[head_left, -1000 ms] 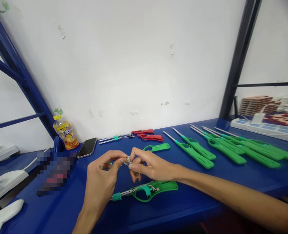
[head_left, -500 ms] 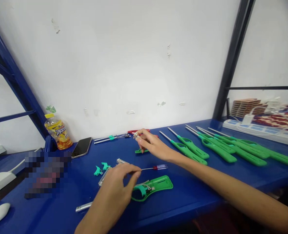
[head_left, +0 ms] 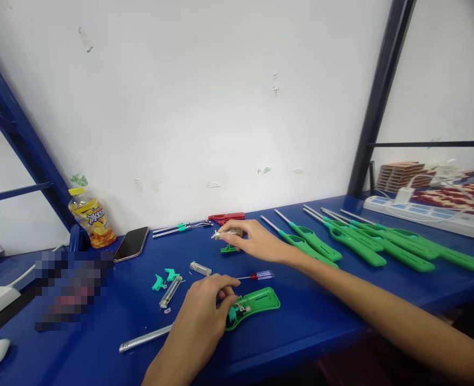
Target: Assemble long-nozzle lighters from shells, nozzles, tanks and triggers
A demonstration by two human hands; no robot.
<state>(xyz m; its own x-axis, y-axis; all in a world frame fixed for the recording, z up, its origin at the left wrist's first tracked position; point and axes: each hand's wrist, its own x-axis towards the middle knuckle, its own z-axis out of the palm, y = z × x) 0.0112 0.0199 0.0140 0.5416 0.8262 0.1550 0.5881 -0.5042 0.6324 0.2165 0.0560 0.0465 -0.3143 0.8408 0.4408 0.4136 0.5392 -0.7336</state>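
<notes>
My right hand [head_left: 253, 241] is raised over the back of the table, closed on a small clear lighter fuel tank [head_left: 227, 235] with a metal valve end pointing left. Lower down, my left hand [head_left: 208, 308] curls its fingers onto an opened green gas lighter [head_left: 263, 303], beside its teal trigger [head_left: 232, 315]. The lighter's metal tube [head_left: 144, 339] sticks out to the left from under that hand. Behind the left hand lie a second clear tank [head_left: 200, 268] and a third clear tank [head_left: 171, 292], near loose teal triggers [head_left: 159, 282].
A screwdriver [head_left: 263, 275] lies beyond the lighter. Several green lighters [head_left: 357, 249] are lined up on the right. Red casing parts [head_left: 224, 217] and metal tubes [head_left: 172, 230] lie at the back. A phone [head_left: 131, 244] and a bottle [head_left: 92, 220] are on the left.
My left hand has come down and right onto the opened lighter, uncovering the tanks behind it. My right hand has lowered slightly, and the tank in it shows more clearly.
</notes>
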